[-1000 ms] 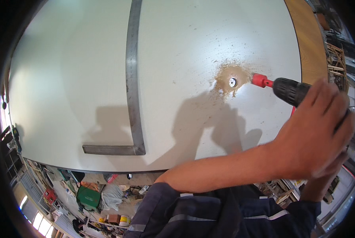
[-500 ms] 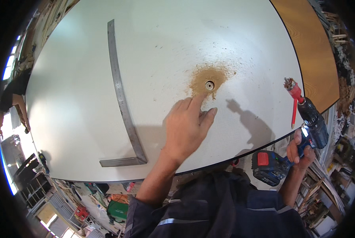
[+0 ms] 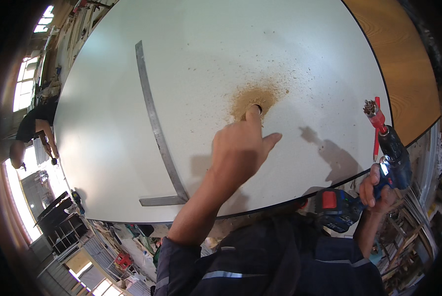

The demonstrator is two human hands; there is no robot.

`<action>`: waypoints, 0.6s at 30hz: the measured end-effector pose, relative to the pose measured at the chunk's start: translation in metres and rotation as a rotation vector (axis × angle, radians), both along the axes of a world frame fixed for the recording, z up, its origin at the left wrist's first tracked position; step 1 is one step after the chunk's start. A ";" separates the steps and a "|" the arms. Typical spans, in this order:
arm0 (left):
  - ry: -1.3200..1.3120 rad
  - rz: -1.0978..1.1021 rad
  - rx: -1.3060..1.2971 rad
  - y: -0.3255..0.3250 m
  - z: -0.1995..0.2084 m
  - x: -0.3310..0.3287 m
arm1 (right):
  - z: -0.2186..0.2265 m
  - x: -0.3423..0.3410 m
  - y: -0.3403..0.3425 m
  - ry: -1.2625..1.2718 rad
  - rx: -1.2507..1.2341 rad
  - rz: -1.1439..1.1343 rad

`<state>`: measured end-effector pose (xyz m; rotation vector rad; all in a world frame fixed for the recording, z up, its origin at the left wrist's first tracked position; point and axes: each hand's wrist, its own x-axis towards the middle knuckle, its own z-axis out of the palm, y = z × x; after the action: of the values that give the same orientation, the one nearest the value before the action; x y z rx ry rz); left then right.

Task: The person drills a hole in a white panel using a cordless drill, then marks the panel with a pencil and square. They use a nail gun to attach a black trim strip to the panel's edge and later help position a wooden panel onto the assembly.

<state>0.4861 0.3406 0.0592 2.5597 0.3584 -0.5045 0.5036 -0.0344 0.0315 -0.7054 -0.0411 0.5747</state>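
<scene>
Head view, L hand (image 3: 238, 150): holds nothing; index & thumb out, other fingers curled; index tip at hole, can't tell how deep.
Hole (image 3: 259, 107): at L index tip, in white board (image 3: 107, 98).
Sawdust (image 3: 253, 93): round L fingertip, mostly beyond.
R hand (image 3: 376, 192): closed round drill grip.
Drill (image 3: 397, 165): in R hand, red cutter (image 3: 375, 117) up, beyond hand.
Pencil (image 3: 376, 144): red, just beyond R hand, nr drill.
Metal square (image 3: 154, 123): flat on board, L of L hand.

Bright windows (image 3: 26, 84) at left; dark rack (image 3: 67, 232), corrugated panels (image 3: 100, 254) lower left; wood strips (image 3: 408, 229) lower right
</scene>
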 end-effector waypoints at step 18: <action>-0.193 -0.190 0.033 0.023 -0.020 -0.006 | 0.001 0.003 -0.001 -0.045 0.035 -0.024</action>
<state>0.4796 0.3638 0.0392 2.6608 0.0557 -0.3165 0.5063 -0.0358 0.0321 -0.6842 -0.0838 0.5336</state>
